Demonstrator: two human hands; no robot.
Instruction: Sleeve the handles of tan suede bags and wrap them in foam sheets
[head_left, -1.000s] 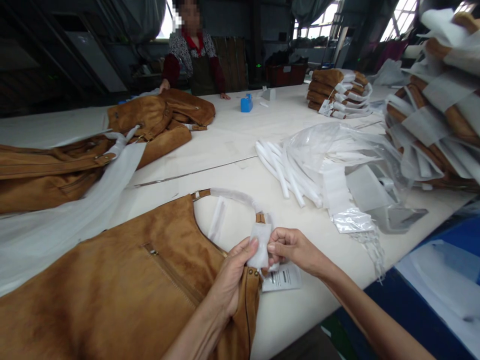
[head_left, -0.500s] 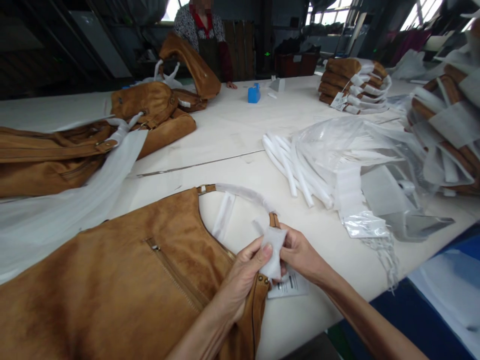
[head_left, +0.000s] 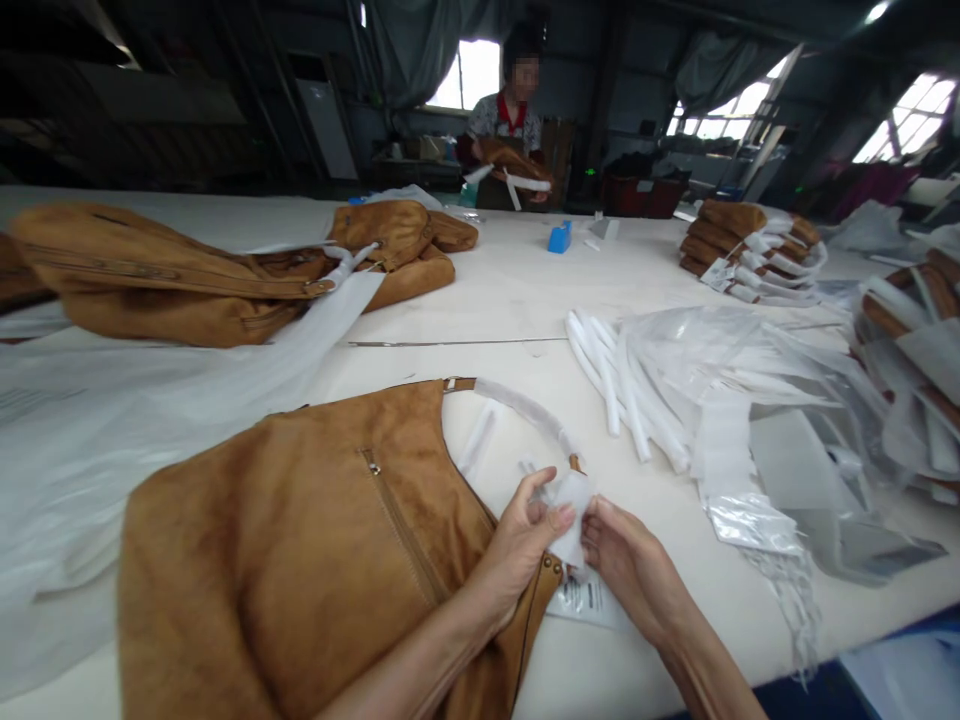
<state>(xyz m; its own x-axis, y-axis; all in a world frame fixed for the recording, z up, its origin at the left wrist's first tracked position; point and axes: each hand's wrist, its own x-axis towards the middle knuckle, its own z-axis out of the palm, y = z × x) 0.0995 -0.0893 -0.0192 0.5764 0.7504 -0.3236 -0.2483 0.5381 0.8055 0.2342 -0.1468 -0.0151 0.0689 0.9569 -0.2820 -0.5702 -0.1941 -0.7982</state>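
Observation:
A tan suede bag (head_left: pixel 300 540) lies flat in front of me, zip pocket up, its handle (head_left: pixel 525 410) wrapped in white foam. My left hand (head_left: pixel 525 540) and my right hand (head_left: pixel 626 565) meet at the handle's near end by the bag's corner. Both pinch a small piece of white foam wrap (head_left: pixel 574 500) folded round the strap there. A white printed tag (head_left: pixel 585 600) lies on the table under my hands.
Loose white foam tubes (head_left: pixel 607 370) and crumpled clear plastic bags (head_left: pixel 750 400) lie to the right. More tan bags (head_left: pixel 187 280) rest at the far left, with wrapped stacks (head_left: pixel 742 250) at the right. A person (head_left: pixel 510 130) across the white table (head_left: pixel 487 300) holds a bag. A blue object (head_left: pixel 559 237) stands nearby.
My view has tilted up and swung left. Both hands stay pinched on the foam wrap at the handle end, shifting slightly. The person across the table has lifted a bag off the pile.

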